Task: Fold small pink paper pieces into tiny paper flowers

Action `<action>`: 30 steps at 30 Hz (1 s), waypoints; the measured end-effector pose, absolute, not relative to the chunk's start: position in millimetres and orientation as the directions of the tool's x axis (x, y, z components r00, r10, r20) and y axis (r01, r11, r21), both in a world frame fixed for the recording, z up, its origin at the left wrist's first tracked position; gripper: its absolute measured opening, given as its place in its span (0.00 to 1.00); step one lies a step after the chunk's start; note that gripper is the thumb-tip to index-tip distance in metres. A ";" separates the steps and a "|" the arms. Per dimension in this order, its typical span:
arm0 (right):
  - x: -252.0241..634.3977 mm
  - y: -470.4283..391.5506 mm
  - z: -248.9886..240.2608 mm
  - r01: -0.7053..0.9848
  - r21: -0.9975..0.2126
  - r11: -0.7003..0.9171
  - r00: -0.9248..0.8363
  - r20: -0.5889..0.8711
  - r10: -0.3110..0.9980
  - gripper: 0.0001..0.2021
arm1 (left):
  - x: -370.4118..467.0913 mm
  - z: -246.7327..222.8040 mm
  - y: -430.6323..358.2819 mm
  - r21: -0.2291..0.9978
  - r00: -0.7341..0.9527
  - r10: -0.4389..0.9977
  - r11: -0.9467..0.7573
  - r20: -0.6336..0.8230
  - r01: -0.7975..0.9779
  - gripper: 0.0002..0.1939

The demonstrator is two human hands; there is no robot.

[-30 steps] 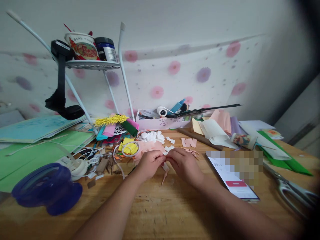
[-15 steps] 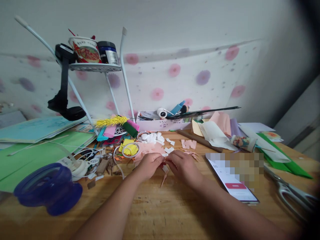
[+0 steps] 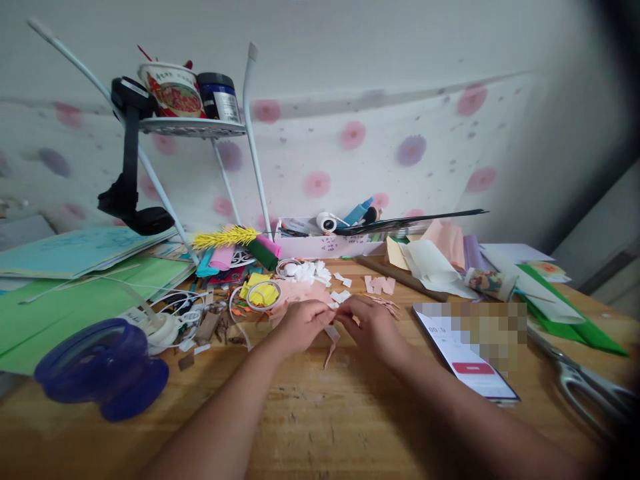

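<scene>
My left hand (image 3: 304,325) and my right hand (image 3: 370,327) meet over the middle of the table, fingertips pinched close together. Whatever is between the fingers is too small and too covered to make out. Just below the fingertips is a pale pink paper strip (image 3: 330,350) with a twisted tail; I cannot tell whether it hangs or lies on the wood. Pink crepe paper (image 3: 300,292) spreads behind my left hand. Small white paper squares (image 3: 341,297) lie beyond the fingertips. Thin rolled pink strips (image 3: 386,307) and cut pink pieces (image 3: 380,285) are behind my right hand.
At the left stands a blue tape dispenser (image 3: 120,387), beside cables and scraps. A phone (image 3: 465,367) and scissors (image 3: 575,373) lie to the right. Behind are a white box (image 3: 325,249), a yellow fuzzy stem (image 3: 225,237) and a white-legged rack (image 3: 195,127).
My hands stay pinched together, with the right fingers slightly more bent. The whole view has shifted a little; the objects on the table keep their places.
</scene>
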State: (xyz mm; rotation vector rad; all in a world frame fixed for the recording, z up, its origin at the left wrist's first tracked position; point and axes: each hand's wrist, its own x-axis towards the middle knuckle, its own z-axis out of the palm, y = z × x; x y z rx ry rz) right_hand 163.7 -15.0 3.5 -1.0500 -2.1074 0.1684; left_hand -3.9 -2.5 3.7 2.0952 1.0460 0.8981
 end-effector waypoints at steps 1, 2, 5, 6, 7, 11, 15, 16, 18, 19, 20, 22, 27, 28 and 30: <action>164.0 -15.3 3.9 0.639 -0.383 0.667 -0.388 0.588 0.710 0.06 | -4.3 4.5 -2.7 0.759 0.478 0.835 -0.491 0.272 0.427 0.15; 164.2 -15.4 4.1 0.648 -0.346 0.679 -0.405 0.598 0.691 0.06 | -4.6 5.0 -2.6 0.751 0.489 0.833 -0.492 0.259 0.441 0.16; 164.6 -15.0 4.0 0.656 -0.307 0.690 -0.427 0.603 0.674 0.06 | -4.7 5.3 -1.6 0.698 0.457 0.841 -0.512 0.290 0.500 0.12; 164.7 -14.6 3.8 0.652 -0.330 0.682 -0.418 0.595 0.687 0.05 | -4.4 5.5 -1.3 0.667 0.439 0.840 -0.528 0.318 0.526 0.11; 164.9 -14.2 3.6 0.644 -0.365 0.672 -0.402 0.586 0.704 0.05 | -4.0 5.9 -1.2 0.631 0.424 0.835 -0.546 0.351 0.551 0.09; 165.8 -13.5 3.4 0.604 -0.480 0.636 -0.351 0.556 0.753 0.03 | -2.6 9.2 -2.6 0.500 0.412 0.790 -0.608 0.454 0.617 0.05; 166.0 -15.3 4.7 0.647 -0.377 0.662 -0.388 0.585 0.712 0.04 | -3.6 11.0 -3.6 0.525 0.468 0.779 -0.628 0.418 0.574 0.09; 165.7 -16.0 5.1 0.660 -0.330 0.675 -0.412 0.593 0.692 0.04 | -4.1 10.4 -3.2 0.543 0.483 0.781 -0.624 0.396 0.563 0.11; 164.7 -17.1 5.6 0.678 -0.245 0.693 -0.457 0.598 0.658 0.06 | -4.7 7.4 -1.6 0.576 0.493 0.793 -0.603 0.358 0.552 0.15; 164.2 -17.3 5.8 0.685 -0.219 0.695 -0.469 0.596 0.651 0.06 | -4.8 5.4 -0.6 0.594 0.485 0.803 -0.588 0.346 0.549 0.15; 163.8 -17.4 5.9 0.692 -0.208 0.691 -0.472 0.593 0.652 0.06 | -4.6 3.4 0.3 0.615 0.469 0.815 -0.571 0.341 0.543 0.14; 163.3 -17.1 6.4 0.697 -0.234 0.678 -0.456 0.584 0.671 0.06 | -3.5 0.3 1.3 0.654 0.425 0.835 -0.542 0.349 0.528 0.10; 164.6 -15.3 8.5 0.639 -0.464 0.614 -0.362 0.522 0.772 0.03 | 0.8 5.0 -2.9 0.563 0.371 0.817 -0.574 0.441 0.595 0.04; 165.0 -15.1 8.6 0.631 -0.491 0.601 -0.351 0.510 0.785 0.03 | 1.2 7.1 -4.2 0.535 0.371 0.812 -0.578 0.450 0.616 0.03; 165.6 -15.2 8.4 0.632 -0.482 0.606 -0.358 0.512 0.781 0.03 | 1.2 10.0 -5.6 0.527 0.382 0.813 -0.578 0.441 0.622 0.03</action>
